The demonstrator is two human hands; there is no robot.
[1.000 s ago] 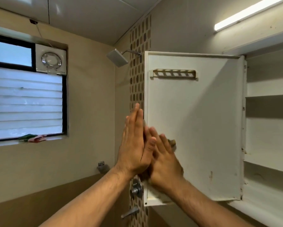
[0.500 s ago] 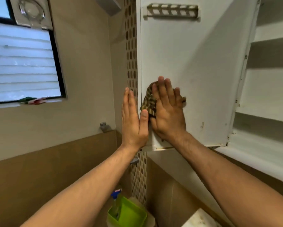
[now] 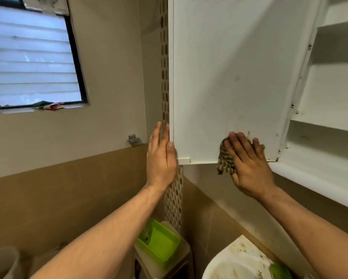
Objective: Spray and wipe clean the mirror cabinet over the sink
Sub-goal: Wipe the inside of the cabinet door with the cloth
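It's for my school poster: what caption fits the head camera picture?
Right hand presses a checked cloth low on the open cabinet door; left hand braces its edge.

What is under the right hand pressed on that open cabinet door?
A brown checked cloth, pressed flat against the door near its lower edge, one corner hanging below. The right hand hides most of the cloth; the door surface beneath cannot be seen.

The cabinet door (image 3: 229,77) has a smooth, white, matt inner face, flecked with brown spots near its lower edge. The cloth (image 3: 225,163) is woven checked fabric. The green tray (image 3: 161,242) looks like glossy plastic. The sink (image 3: 239,260) is glazed white and stained.
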